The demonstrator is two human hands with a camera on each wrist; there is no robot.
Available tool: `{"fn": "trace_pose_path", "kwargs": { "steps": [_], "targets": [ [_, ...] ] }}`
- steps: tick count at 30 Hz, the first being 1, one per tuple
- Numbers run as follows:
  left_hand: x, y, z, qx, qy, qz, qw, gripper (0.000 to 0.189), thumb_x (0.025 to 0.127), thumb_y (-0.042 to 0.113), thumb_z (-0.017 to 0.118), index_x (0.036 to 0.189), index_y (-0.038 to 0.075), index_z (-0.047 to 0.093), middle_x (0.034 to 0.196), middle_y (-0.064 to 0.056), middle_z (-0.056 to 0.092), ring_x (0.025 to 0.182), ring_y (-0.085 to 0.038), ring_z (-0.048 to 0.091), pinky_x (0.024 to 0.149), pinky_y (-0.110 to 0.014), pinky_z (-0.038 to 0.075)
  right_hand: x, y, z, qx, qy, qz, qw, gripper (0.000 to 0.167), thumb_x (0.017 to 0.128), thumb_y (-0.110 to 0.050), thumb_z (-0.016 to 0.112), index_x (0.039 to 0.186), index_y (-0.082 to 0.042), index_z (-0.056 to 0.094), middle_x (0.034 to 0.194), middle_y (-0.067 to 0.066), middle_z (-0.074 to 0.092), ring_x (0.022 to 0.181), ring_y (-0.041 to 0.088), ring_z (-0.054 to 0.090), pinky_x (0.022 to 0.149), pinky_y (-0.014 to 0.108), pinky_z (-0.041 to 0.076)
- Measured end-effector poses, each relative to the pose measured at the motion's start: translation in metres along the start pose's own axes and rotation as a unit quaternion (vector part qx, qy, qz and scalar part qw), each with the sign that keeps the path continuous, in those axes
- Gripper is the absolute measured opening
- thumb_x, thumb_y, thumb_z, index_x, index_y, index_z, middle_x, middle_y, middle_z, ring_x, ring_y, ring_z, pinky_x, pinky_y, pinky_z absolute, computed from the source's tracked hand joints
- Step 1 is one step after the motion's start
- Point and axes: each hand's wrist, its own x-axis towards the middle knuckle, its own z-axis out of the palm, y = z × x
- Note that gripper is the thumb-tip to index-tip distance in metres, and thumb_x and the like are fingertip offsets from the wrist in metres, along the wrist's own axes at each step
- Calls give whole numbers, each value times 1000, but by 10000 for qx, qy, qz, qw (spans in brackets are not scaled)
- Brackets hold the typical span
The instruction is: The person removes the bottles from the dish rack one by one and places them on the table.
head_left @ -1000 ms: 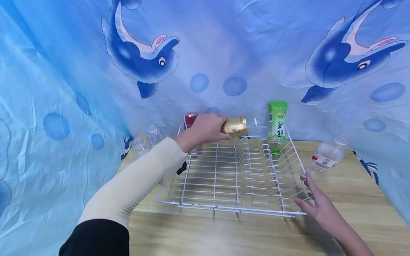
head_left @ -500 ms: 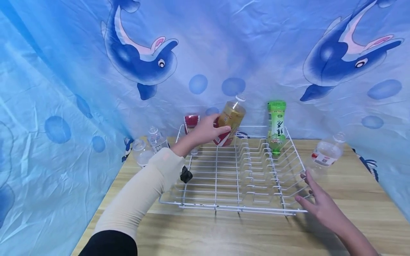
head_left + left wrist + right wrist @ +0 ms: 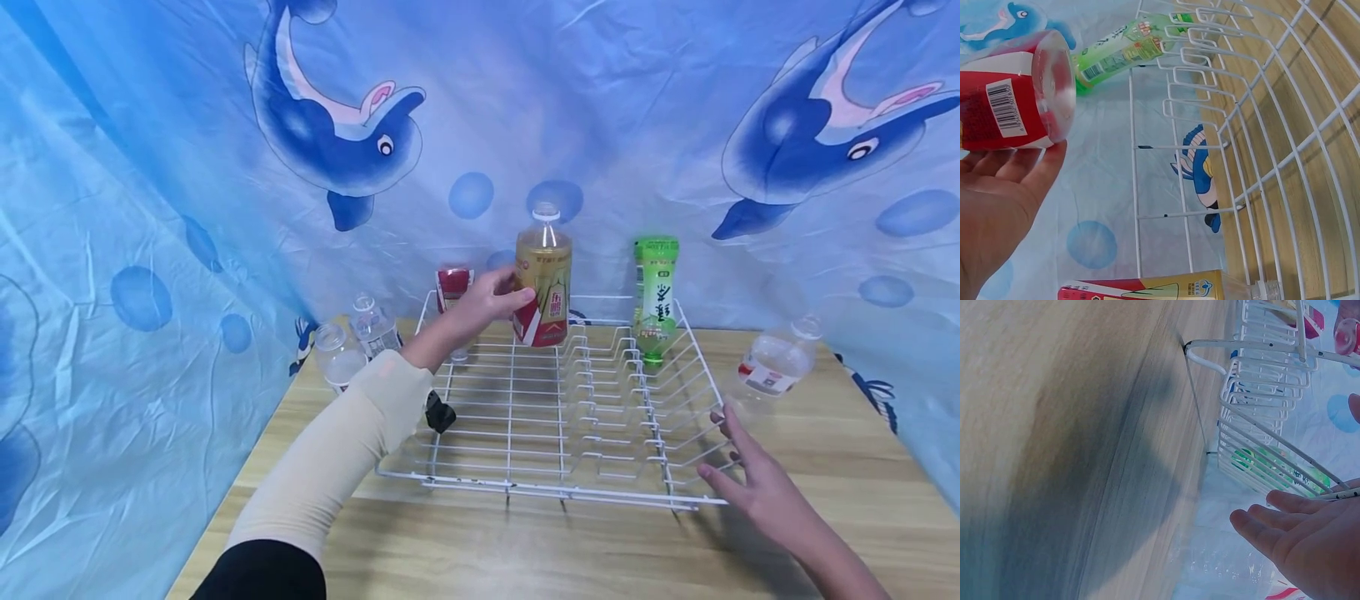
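Observation:
My left hand (image 3: 487, 302) grips a plastic drink bottle (image 3: 546, 279) with a red and gold label. The bottle is upright and uncapped, above the back of a white wire dish rack (image 3: 510, 400). In the left wrist view, its clear base and barcode face the camera. A green tea bottle (image 3: 656, 292) stands upside down at the rack's back right. Another red and gold bottle (image 3: 1172, 289) is neck down at the back left, partly behind the left hand in the head view. My right hand (image 3: 757, 475) rests at the rack's right rim, fingers extended, as the right wrist view shows.
Two clear bottles, one (image 3: 375, 329) behind the other (image 3: 339, 357), stand left of the rack, partly covered by the left sleeve. To its right is a clear bottle (image 3: 776, 362) with a red and white label. A dolphin-print curtain (image 3: 480, 125) closes off the back of the wooden table (image 3: 420, 550).
My left hand has turned the red and gold bottle from lying sideways, base toward me, to upright with its label facing me. My right hand stays at the rack's rim.

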Motion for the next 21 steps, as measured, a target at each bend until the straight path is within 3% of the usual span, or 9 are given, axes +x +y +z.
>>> {"fn": "trace_pose_path", "kwargs": {
  "steps": [1,5,9,21],
  "targets": [
    [0,0,0,-38,-37,36,10000,55,102,24,56,150,1,41,139,-17,56,128,-30,55,102,-51,49,0,0,0,20,-30,24,10000,100,96,-19,69,162,-14,-7,156,34,27,132,58,35,105,10,27],
    [-1,1,0,-169,-151,193,9996,59,101,24,55,152,2,38,144,-18,53,131,-29,52,103,-51,48,-2,0,-2,-21,-38,80,10000,101,97,-21,69,162,-18,-8,157,33,28,132,57,36,107,14,29],
    [-3,1,-1,-196,-316,394,9985,60,98,23,56,151,1,39,142,-18,54,129,-29,54,103,-48,48,-1,0,-2,13,46,-10,10000,101,96,-19,69,162,-19,-7,156,32,30,131,56,38,94,0,22],
    [-10,0,1,45,-724,552,9958,63,97,22,58,153,1,38,136,-17,59,125,-28,57,104,-41,48,2,0,0,70,28,26,10000,102,94,-17,72,161,-9,-4,154,33,32,127,49,43,89,0,29]
  ]
}}
